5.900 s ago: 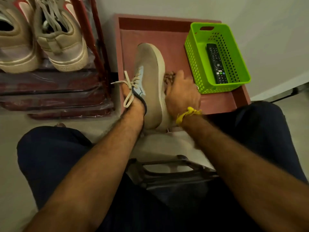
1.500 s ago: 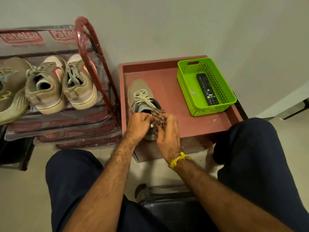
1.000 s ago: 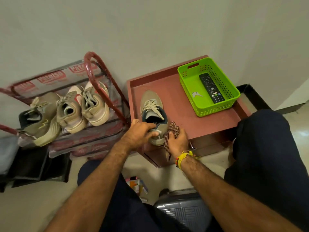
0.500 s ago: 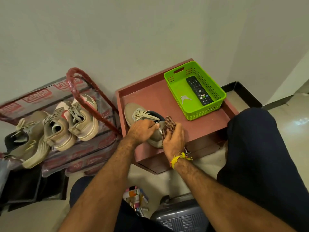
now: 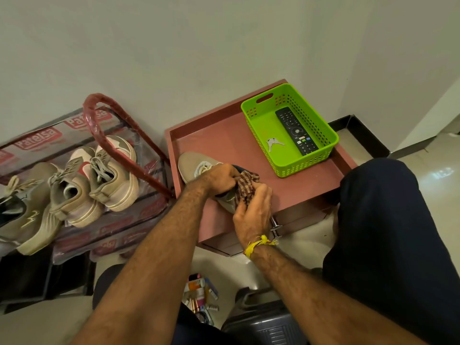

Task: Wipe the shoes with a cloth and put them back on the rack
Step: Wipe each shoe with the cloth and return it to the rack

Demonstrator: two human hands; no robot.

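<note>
Mid-wipe on the tan shoe [image 5: 196, 165], lying at the left edge of the reddish tabletop [image 5: 293, 192].

Left hand [image 5: 221, 176] clamped over the shoe's collar, a firm grip. Right hand [image 5: 252, 210] with a grip bunched round the checked cloth [image 5: 245, 186], pressed to the heel end near the front edge. Green basket [image 5: 331, 145] at the back right corner, with a black remote [image 5: 296, 130] and keys [image 5: 272, 143] inside. Red rack [image 5: 119, 143] just beside the left edge, carrying a beige pair [image 5: 99, 180] and one more tan shoe [image 5: 27, 215]. Yellow thread [image 5: 258, 245] on the right wrist.
</note>
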